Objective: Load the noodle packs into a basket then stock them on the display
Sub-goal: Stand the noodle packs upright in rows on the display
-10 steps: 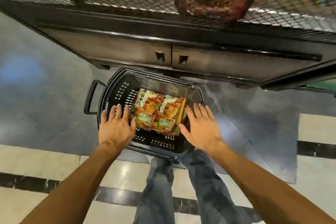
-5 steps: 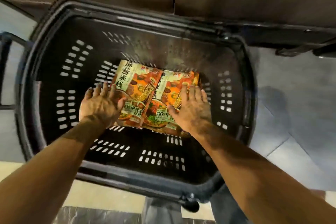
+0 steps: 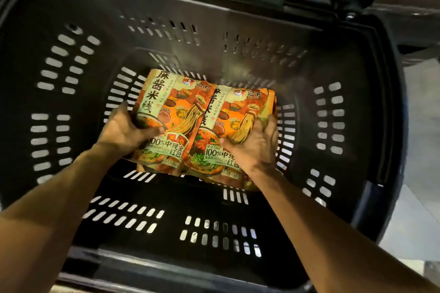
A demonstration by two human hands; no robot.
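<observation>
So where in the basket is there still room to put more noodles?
Bare basket floor lies between the noodle packs and the near wall, and a strip between the packs and the left wall. A narrower gap runs behind them by the far wall. The middle is crowded: the left hand and right hand grip the packs there.

Where a moment ago both hands lay open and flat beside and on the noodle packs [image 3: 204,123], the left hand [image 3: 123,131] now grips their left edge with thumb on top, the right hand [image 3: 254,145] clasps their right edge, and the basket [image 3: 345,83] looms larger, filling the view.
</observation>
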